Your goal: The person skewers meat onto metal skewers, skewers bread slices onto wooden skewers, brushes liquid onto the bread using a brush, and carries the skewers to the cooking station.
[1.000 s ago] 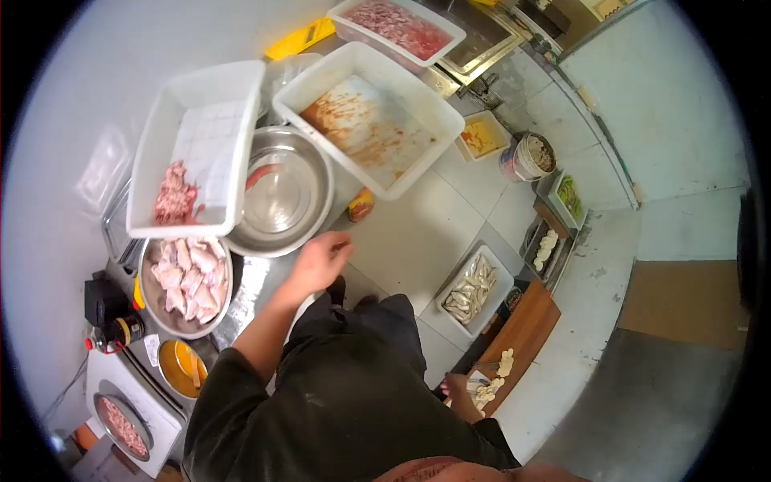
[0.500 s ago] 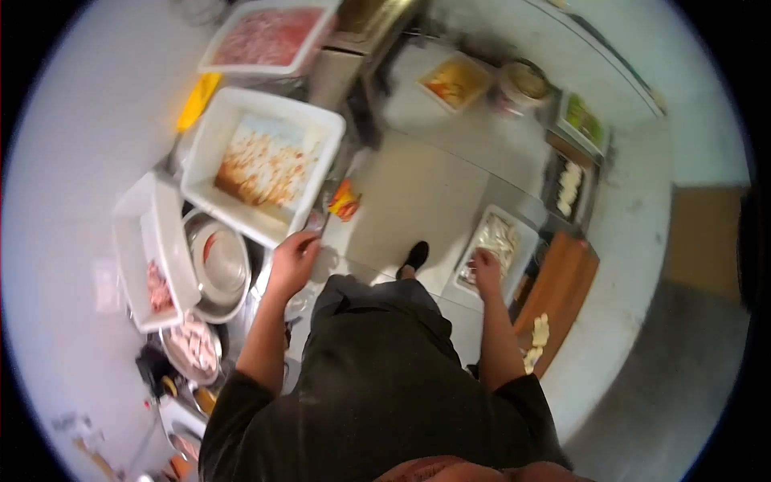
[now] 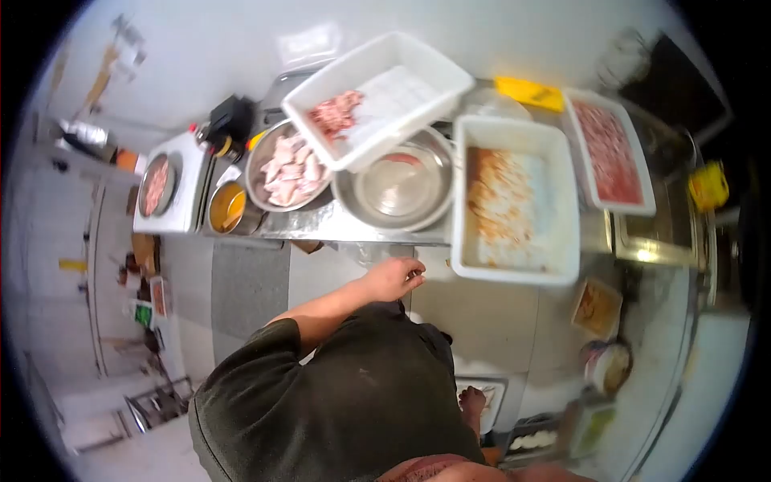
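My left hand (image 3: 395, 278) hangs just in front of the counter's edge, fingers loosely bent and thumb apart, with nothing in it. Nearest to it are a steel bowl with a round steel dish (image 3: 393, 186) inside and a white tub (image 3: 518, 277) whose floor is smeared reddish brown. Down at my other side is my right hand (image 3: 472, 399), small and partly in shadow, its fingers loosely curled and nothing visible in them. It is above a white tray (image 3: 498, 394), mostly hidden by my hand and body.
Along the counter stand a tilted white bin (image 3: 409, 84) with some minced meat, a bowl of pale raw meat pieces (image 3: 287, 170), a pot of orange liquid (image 3: 227, 207) and a tub of red meat (image 3: 608, 153). A bucket (image 3: 608, 365) stands on the floor.
My view and body have turned left to face the counter. My left hand is now before the bowls, and my right hand is still beside the tray, now lower in view.
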Available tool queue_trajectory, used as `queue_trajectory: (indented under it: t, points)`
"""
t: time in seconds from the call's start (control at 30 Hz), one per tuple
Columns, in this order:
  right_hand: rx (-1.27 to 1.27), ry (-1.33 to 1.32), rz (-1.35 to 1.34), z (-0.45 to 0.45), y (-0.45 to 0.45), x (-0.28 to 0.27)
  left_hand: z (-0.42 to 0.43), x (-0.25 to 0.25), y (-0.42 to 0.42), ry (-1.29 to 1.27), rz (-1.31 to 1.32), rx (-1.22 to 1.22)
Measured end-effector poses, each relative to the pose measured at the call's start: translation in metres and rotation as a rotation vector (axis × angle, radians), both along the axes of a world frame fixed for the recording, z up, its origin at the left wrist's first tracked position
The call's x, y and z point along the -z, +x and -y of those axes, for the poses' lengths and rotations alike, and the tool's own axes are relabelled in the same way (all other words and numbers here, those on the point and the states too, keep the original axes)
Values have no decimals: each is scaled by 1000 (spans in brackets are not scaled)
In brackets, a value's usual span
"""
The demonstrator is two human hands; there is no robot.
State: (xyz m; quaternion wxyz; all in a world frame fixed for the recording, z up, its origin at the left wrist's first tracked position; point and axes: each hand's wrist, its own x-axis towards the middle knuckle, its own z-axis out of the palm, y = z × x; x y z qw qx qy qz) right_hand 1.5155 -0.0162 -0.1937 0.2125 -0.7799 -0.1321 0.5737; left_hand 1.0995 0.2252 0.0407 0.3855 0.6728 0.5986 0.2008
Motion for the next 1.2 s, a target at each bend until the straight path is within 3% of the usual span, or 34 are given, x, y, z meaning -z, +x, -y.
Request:
queue_trajectory:
  t: [0.1,0.2,0.3,0.4,0.47,0.5,0.6,0.67,0.7,0.73,0.77,0.8,0.83,0.9,0.93,1.0,1.03,1.07,1.1,1.2]
  points:
    - [-584,259,149,-84,-48,-11,17,13,-71,14,15,-76]
    - [-848,384,-55,-196,-179,-159,40,26,-134,-22,17,-281]
    - [-1049,601,-64,-275,-270,-204,71,38,-191,-88,-1,-518]
    - [-814,577,-214,-354,-355,-225,134,103,-252,-177,-72,-772]
    - [-596,497,-352,-397,-402,-233,160,99,-260,-226,-144,-953]
    - [-511,475,-358,-415,-424,-236,202,151,-283,-334,-186,-1024]
    - [-377,388,-330,-449,-472,-259,272,148,-267,-352,110,-1348]
    - [-404,436,-373,-464,-486,-235,378,248,-275,-695,-354,-950]
    - [-332,622,-307,-464,-496,-219,419,283,-276,-806,-559,-717]
    - [-332,546,-296,-466,-497,-223,412,244,-261,-818,-822,46]
    - [-287,531,-289,-464,-496,-235,433,268,-249,-931,-659,-202]
    - [-178,607,-289,-467,-499,-226,427,263,-234,-891,-777,-117]
    - [-185,608,-305,-470,-492,-229,407,243,-222,-960,-581,-352]
    - [-199,565,-281,-479,-459,-245,400,252,-208,-855,84,-991]
    - [-116,608,-498,-489,-436,-227,398,254,-197,-768,366,-1298]
    - [-119,668,-557,-501,-391,-248,358,245,-204,-704,378,-1412]
    - [-315,781,-439,-505,-353,-255,355,242,-206,-669,345,-1438]
    - [-451,793,-696,-513,-317,-262,351,238,-208,-634,311,-1463]
    - [-258,726,-570,-520,-307,-283,344,229,-210,-601,359,-1575]
    - [-210,636,-553,-540,-231,-317,330,202,-214,-547,405,-1710]
